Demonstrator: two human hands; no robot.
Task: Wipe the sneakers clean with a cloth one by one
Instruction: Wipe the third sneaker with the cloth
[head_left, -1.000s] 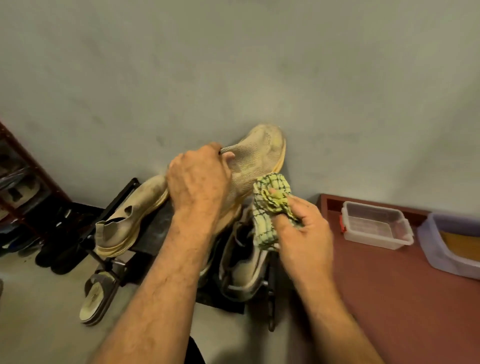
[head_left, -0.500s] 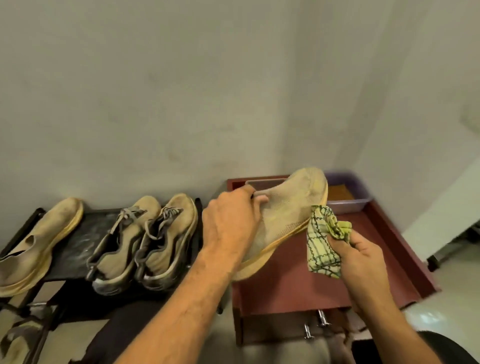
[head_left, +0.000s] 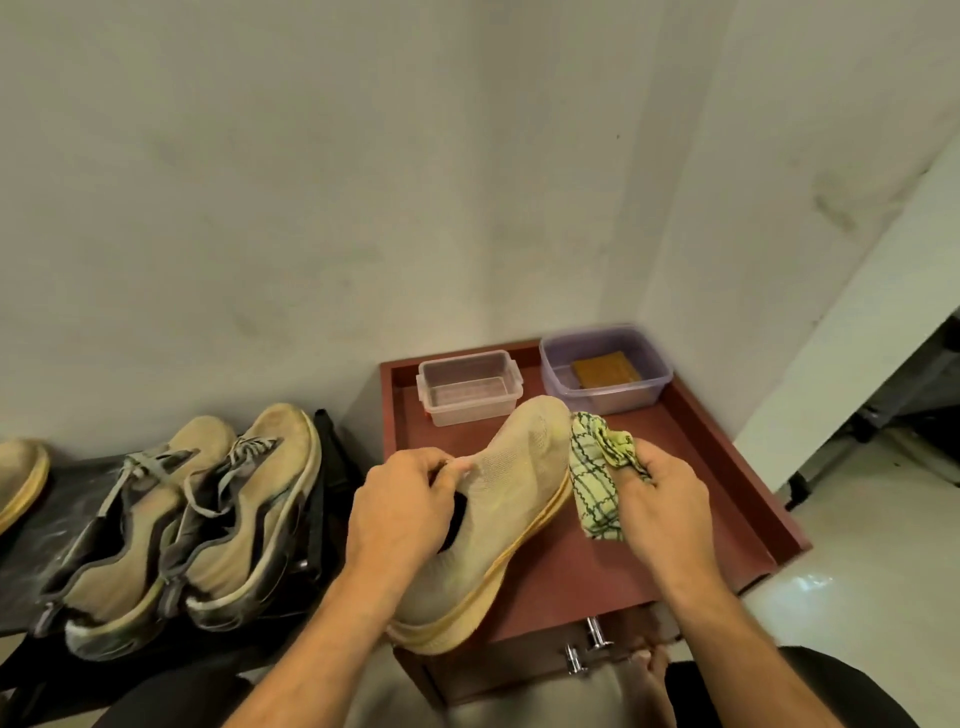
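Head view: a knit slip-on sneaker (head_left: 511, 499) is held over the red bench (head_left: 691, 467), where a second ago it was raised against the wall above the shoe rack. The shift suggests the wiping is being set up at the bench rather than at the rack, with this shoe the one in hand. The left hand (head_left: 402, 506) is curled round the sneaker's collar, thumb pinching the edge of the opening, the heel end resting at the front lip of the bench and the toe tilted up. The right hand (head_left: 662, 499) is clenched on a bunched green checked cloth (head_left: 597, 470), which touches the sneaker's toe side just above the yellow sole. Behind the shoe, on the bench, stand a clear plastic box (head_left: 470, 387) and a purple tub (head_left: 605, 374) with a brown block inside. To the left, a laced pair of sneakers (head_left: 192, 519) lies side by side on the black shoe rack (head_left: 62, 525), and the toe of another slip-on (head_left: 21, 475) shows at the frame's edge; these appear not yet wiped, so most of the task is judged to remain.
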